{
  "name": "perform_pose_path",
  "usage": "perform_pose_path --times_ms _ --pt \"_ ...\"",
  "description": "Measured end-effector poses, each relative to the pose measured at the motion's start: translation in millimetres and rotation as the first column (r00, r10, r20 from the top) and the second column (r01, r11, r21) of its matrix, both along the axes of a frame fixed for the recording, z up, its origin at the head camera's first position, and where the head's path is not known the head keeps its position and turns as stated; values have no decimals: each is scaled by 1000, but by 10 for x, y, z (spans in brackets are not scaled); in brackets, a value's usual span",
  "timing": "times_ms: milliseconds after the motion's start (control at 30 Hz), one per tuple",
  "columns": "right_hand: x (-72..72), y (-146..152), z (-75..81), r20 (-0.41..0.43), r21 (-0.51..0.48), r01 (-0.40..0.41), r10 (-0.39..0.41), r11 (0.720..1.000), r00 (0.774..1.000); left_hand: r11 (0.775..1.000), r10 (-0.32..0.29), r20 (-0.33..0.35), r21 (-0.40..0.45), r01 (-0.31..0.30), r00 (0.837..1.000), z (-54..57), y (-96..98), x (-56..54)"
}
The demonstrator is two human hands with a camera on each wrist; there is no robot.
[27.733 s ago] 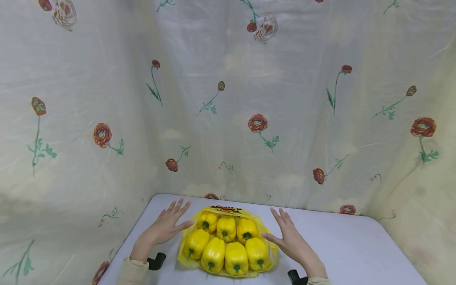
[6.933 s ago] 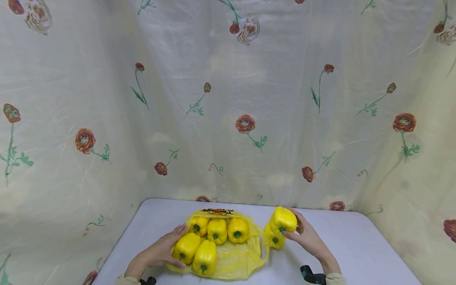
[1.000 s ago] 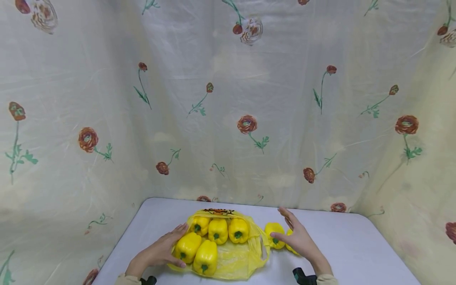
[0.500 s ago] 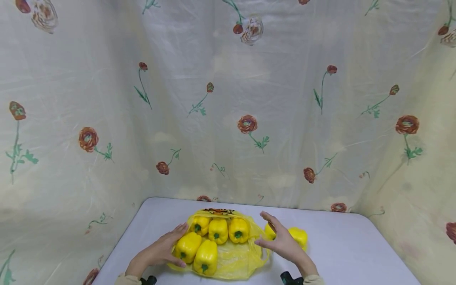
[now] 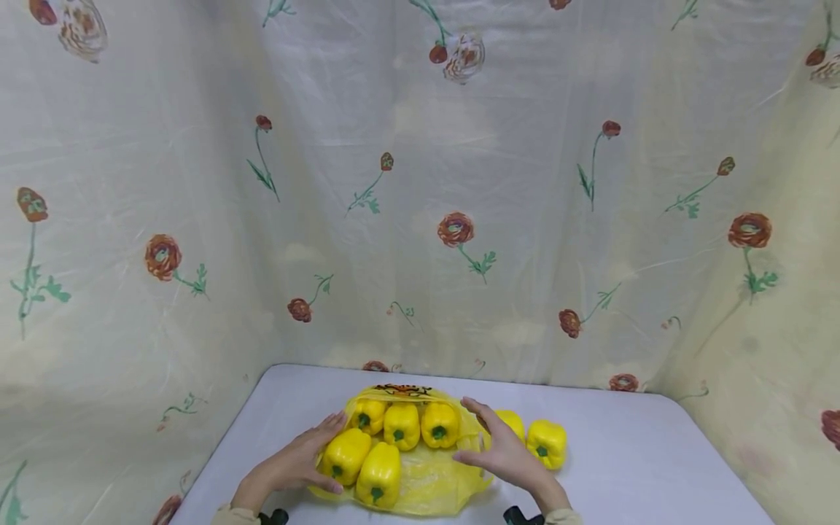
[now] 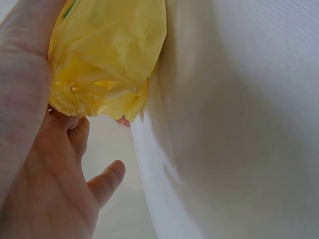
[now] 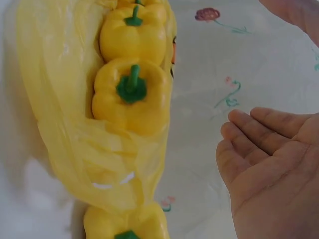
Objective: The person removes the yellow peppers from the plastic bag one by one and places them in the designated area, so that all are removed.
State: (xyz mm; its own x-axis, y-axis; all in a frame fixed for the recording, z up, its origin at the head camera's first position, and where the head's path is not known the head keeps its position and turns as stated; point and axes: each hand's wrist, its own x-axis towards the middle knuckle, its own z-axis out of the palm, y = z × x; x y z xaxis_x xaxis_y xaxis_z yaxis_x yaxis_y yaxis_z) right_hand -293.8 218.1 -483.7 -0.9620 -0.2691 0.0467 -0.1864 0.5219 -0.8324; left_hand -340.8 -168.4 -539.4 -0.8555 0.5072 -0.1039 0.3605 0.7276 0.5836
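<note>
A translucent yellow plastic bag (image 5: 436, 487) lies spread on the table, with several yellow bell peppers (image 5: 379, 474) in its left and back parts. My left hand (image 5: 295, 458) rests against the bag's left side, thumb and fingers spread beside the leftmost pepper (image 5: 345, 453); the left wrist view has the crumpled bag (image 6: 107, 55) against that hand. Over the bag's right edge, my right hand (image 5: 504, 453) is held with fingers extended and nothing in it. Two peppers sit outside the bag: one (image 5: 547, 443) right of this hand, another (image 5: 511, 420) partly hidden behind it.
The white table (image 5: 630, 467) extends to the right of the loose peppers. A flower-patterned cloth (image 5: 420, 292) hangs behind the table and along both sides. Dark camera mounts (image 5: 523, 516) are strapped at both wrists.
One second ago my right hand was by the loose peppers; it has moved left to the bag's edge. Earlier, it held a pepper; two now stand outside the bag. My left hand stays put.
</note>
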Motion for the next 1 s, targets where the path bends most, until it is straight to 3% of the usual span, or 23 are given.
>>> perform_pose_path --times_ms 333,533,733,1000 --pt "-13 -292 -154 -12 54 -134 134 990 991 1000 -5 0 -3 5 1000 -15 -13 8" --pt "-23 -470 -212 -28 90 -163 166 982 986 1000 5 -4 -5 -5 1000 8 -17 10" --pt "-24 -634 -239 -18 59 -207 208 977 978 1000 -2 -12 11 2 1000 33 -16 15" --pt "-48 -814 -318 48 17 -235 234 972 971 1000 -15 -20 7 15 1000 -15 -30 2"
